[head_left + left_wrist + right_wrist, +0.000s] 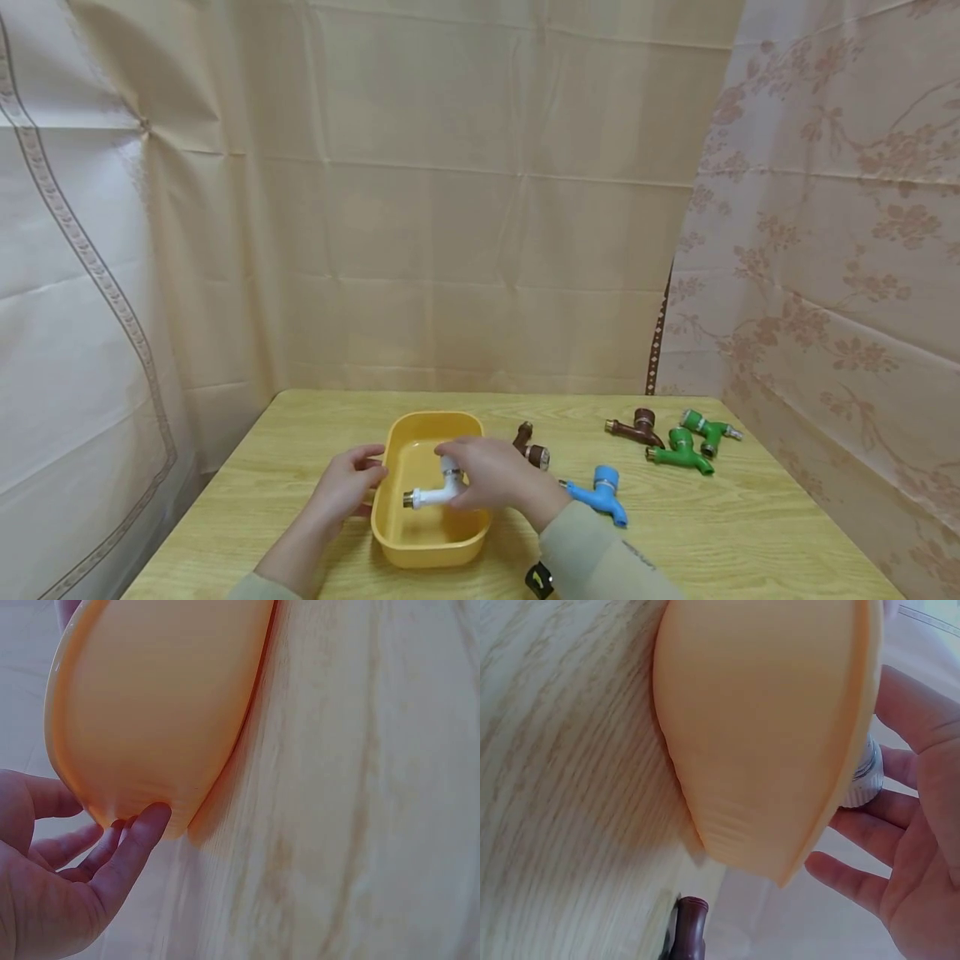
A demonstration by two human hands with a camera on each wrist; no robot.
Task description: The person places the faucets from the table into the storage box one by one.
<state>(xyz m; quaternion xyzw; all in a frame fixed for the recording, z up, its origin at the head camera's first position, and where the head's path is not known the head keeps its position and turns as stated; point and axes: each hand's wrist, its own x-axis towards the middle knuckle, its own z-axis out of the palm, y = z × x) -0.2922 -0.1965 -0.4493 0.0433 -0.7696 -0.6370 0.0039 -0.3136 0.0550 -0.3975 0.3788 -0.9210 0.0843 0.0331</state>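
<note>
My right hand [491, 471] grips a white water tap [437, 493] by its knob end over the yellow plastic basin [433, 557]. The tap's brass threaded end points left, inside the rim in the head view. From the right wrist, the ribbed white knob [864, 784] shows between my fingers, with the rest hidden behind the basin wall. My left hand [347, 483] is at the basin's left side, fingertips touching its outer wall. In the left wrist view, those fingers [139, 851] are loosely spread against the basin [165, 705].
Right of the basin lie a brown tap [536, 455] and a blue tap [596, 496]. Farther right are another brown tap [636, 428] and two green taps [678, 454]. Curtains [480, 208] hang behind the wooden table [720, 533]. A small black object [538, 579] shows near my right sleeve.
</note>
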